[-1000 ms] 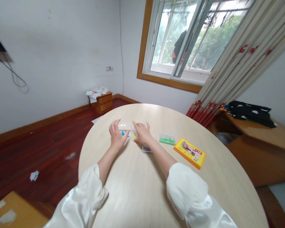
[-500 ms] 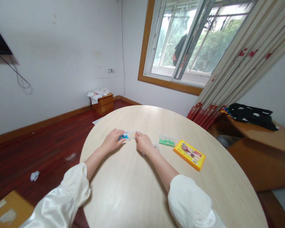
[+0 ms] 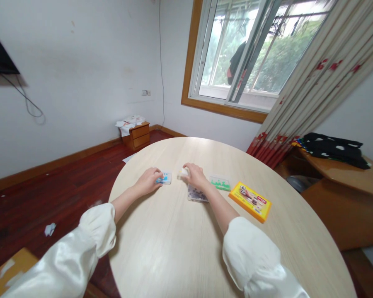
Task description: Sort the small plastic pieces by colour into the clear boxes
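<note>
My left hand (image 3: 148,181) is closed over the left end of a small clear plastic box with blue pieces (image 3: 165,178), which lies on the round table. To its right, my right hand (image 3: 195,175) grips a small clear box with pale yellowish contents (image 3: 183,173), partly covered by the fingers. Under the right wrist lies a clear box with dark pieces (image 3: 195,194), partly hidden by the forearm. Just right of that wrist sits a clear box with green pieces (image 3: 220,183).
A yellow printed box (image 3: 250,201) lies at the right on the pale round table (image 3: 161,248). Beyond the table are a small wooden cabinet (image 3: 139,136) with papers on it and a wooden desk (image 3: 345,198) with dark cloth (image 3: 332,150).
My right hand has moved to the right and slightly away with the pale box, widening its gap from the blue-piece box. More of the dark-piece box shows. My left hand stays on its box.
</note>
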`<state>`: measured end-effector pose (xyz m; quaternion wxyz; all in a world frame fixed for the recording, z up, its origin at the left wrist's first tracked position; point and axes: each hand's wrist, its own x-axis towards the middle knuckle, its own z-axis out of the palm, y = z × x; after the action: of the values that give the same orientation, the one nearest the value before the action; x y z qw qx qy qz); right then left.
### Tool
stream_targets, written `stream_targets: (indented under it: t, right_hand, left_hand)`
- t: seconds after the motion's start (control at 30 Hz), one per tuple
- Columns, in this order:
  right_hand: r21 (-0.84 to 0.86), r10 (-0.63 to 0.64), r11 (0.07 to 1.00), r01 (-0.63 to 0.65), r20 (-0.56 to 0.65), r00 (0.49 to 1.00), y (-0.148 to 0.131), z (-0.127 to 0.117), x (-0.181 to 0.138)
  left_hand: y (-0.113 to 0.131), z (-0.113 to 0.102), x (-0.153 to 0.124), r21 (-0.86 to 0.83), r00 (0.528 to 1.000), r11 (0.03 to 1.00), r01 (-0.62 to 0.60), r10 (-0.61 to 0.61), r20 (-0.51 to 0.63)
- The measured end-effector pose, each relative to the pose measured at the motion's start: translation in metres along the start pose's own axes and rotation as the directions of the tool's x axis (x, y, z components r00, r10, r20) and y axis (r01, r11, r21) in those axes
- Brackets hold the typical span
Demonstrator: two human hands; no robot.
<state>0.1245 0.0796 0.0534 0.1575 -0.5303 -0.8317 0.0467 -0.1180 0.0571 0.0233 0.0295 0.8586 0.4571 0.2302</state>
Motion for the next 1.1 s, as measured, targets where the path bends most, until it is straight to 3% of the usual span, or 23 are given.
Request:
stream_targets:
  t: [0.13, 0.23, 0.33, 0.4, 0.5, 0.63, 0.8, 0.93, 1.03, 1.1]
  right_hand:
    - [0.053, 0.041, 0.998, -0.035, -0.129, 0.991, 0.027, -0.022, -0.010]
    - [0.047, 0.045, 0.998, -0.040, -0.120, 0.992, 0.061, -0.038, -0.024]
    - [0.003, 0.106, 0.994, -0.106, -0.069, 0.992, 0.098, -0.046, -0.039]
    - [0.023, 0.136, 0.990, -0.136, -0.014, 0.991, 0.118, -0.047, -0.046]
    - [0.108, 0.147, 0.982, -0.154, 0.073, 0.986, 0.135, -0.045, -0.052]
    - [0.158, 0.125, 0.977, -0.145, 0.130, 0.984, 0.139, -0.043, -0.056]
    - [0.184, 0.134, 0.970, -0.161, 0.148, 0.980, 0.134, -0.041, -0.058]
    - [0.207, 0.150, 0.964, -0.169, 0.101, 0.983, 0.124, -0.055, -0.053]
    - [0.268, 0.090, 0.959, -0.095, 0.030, 0.995, 0.106, -0.076, -0.049]
    - [0.287, -0.029, 0.958, 0.009, 0.063, 0.998, 0.088, -0.087, -0.047]
  left_hand:
    - [-0.013, -0.004, 0.008, -0.158, 0.998, 0.987, -0.012, 0.022, 0.060]
    - [-0.009, -0.004, 0.014, -0.206, 0.995, 0.978, 0.015, 0.006, 0.102]
    - [0.020, -0.004, 0.023, -0.270, 0.999, 0.963, -0.004, 0.018, 0.049]
    - [0.051, -0.002, 0.031, -0.335, 0.996, 0.938, -0.085, 0.088, -0.007]
    - [0.094, 0.007, 0.044, -0.385, 0.984, 0.908, -0.165, 0.178, 0.000]
    - [0.118, 0.031, 0.054, -0.405, 0.976, 0.899, -0.169, 0.211, 0.061]
    - [0.110, 0.052, 0.050, -0.559, 0.975, 0.826, -0.075, 0.179, 0.134]
    - [0.106, 0.060, 0.043, -0.670, 0.989, 0.742, -0.033, 0.119, 0.083]
    - [0.105, 0.068, 0.041, -0.775, 0.999, 0.631, 0.028, 0.016, 0.049]
    - [0.104, 0.072, 0.041, -0.855, 0.995, 0.508, 0.102, -0.055, 0.086]
